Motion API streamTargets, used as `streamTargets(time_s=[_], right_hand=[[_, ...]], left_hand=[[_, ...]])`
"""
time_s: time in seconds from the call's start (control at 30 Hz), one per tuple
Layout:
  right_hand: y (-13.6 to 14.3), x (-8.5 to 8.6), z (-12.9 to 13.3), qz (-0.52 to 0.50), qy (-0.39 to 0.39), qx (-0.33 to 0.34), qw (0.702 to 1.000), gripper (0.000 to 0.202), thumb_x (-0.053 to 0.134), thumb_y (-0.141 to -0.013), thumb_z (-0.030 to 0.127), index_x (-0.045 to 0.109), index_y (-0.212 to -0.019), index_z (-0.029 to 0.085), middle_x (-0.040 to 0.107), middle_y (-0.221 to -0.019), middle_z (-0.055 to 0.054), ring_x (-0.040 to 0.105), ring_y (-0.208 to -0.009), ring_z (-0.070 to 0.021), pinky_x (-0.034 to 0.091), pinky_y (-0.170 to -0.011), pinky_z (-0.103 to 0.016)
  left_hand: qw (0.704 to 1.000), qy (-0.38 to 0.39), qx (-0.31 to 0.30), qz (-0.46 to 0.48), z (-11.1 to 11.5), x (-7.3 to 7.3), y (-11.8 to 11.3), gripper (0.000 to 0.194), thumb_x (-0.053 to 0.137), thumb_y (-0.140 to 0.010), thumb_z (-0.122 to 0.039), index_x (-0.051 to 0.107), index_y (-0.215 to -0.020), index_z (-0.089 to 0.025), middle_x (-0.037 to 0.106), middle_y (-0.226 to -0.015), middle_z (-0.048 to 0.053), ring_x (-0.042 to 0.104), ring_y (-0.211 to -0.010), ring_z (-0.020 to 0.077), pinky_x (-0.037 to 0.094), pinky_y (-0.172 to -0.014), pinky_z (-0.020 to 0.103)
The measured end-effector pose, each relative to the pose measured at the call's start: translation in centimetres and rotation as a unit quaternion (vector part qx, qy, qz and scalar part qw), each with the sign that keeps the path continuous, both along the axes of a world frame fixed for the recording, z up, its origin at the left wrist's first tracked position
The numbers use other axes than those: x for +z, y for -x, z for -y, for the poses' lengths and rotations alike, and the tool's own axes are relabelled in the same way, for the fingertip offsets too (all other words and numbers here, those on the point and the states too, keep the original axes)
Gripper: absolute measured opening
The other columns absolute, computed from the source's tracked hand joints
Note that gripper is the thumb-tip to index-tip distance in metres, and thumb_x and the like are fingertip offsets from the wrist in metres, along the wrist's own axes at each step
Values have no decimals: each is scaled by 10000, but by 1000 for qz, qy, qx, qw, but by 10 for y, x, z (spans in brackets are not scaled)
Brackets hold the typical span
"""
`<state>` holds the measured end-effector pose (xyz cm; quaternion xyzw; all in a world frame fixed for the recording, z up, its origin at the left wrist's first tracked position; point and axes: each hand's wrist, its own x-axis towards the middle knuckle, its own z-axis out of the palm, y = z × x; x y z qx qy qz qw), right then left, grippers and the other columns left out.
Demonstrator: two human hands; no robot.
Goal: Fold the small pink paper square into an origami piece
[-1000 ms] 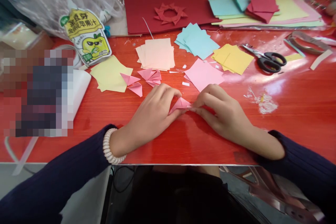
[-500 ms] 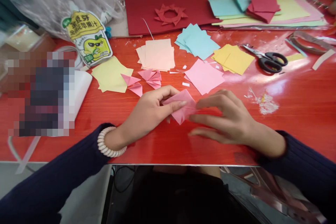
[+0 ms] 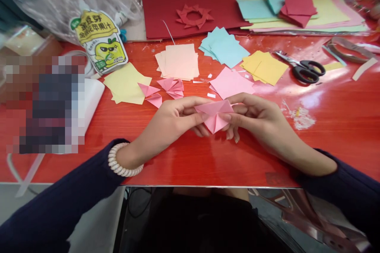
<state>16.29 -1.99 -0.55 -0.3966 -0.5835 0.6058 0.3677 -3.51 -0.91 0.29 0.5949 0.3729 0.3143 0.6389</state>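
Observation:
A partly folded pink origami paper [image 3: 216, 111] is held between both hands above the front of the red table [image 3: 184, 158]. My left hand [image 3: 181, 120] pinches its left side, thumb on the front face. On the right side, my right hand [image 3: 255, 114] grips it with the thumb near the central crease. The paper shows a wide flap on top and a point facing down. Just beyond my left hand lie several folded pink paper pieces [image 3: 172, 87]. Behind the held paper is a stack of pink squares [image 3: 233, 82], partly covered by my right fingers.
Peach [image 3: 178, 61], blue [image 3: 222, 47], yellow [image 3: 268, 67] and pale-yellow squares [image 3: 127, 83] lie beyond the hands. Black-handled scissors [image 3: 305, 70] rest at the right, near white scraps [image 3: 301, 118]. A red paper ring [image 3: 194, 16] sits on dark red sheets. A drink pouch [image 3: 102, 43] is at left.
My right hand has closed onto the paper's right side, having been spread beside it. The paper has turned and moved slightly right, now showing a broad top flap.

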Motion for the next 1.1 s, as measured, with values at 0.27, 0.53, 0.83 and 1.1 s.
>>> streamTargets(time_s=[0.27,0.53,0.83,1.1], right_hand=[[-1,-5,-1,-24,4,15,1000,133,558,-849,261,528,-966,205,626,-617,57,596,-464,-75,459,-405,-172],[0,0,0,-29,69,28,997,160,604,-816,229,531,-948,175,662,-659,3,641,-547,-115,508,-494,-195],[-2,-5,0,-115,71,7,991,98,548,-841,140,631,-833,191,652,-645,13,635,-573,-88,499,-531,-180],[-1,-7,4,-33,-46,-20,998,191,505,-858,118,663,-860,225,644,-682,24,628,-614,-93,515,-586,-229]], left_hand=[[997,43,5,56,1,1,1,236,548,-854,-202,640,-1072,-207,703,-869,12,679,-747,136,600,-699,263],[997,49,28,48,2,-4,0,214,574,-830,-206,676,-1017,-231,716,-814,-13,683,-667,130,593,-629,224],[997,15,-10,71,3,-2,1,320,500,-833,-69,687,-989,-277,711,-881,-56,676,-785,98,571,-741,180],[996,32,6,77,1,-3,0,294,487,-821,-54,703,-919,-228,706,-839,-30,674,-770,115,577,-724,211]])
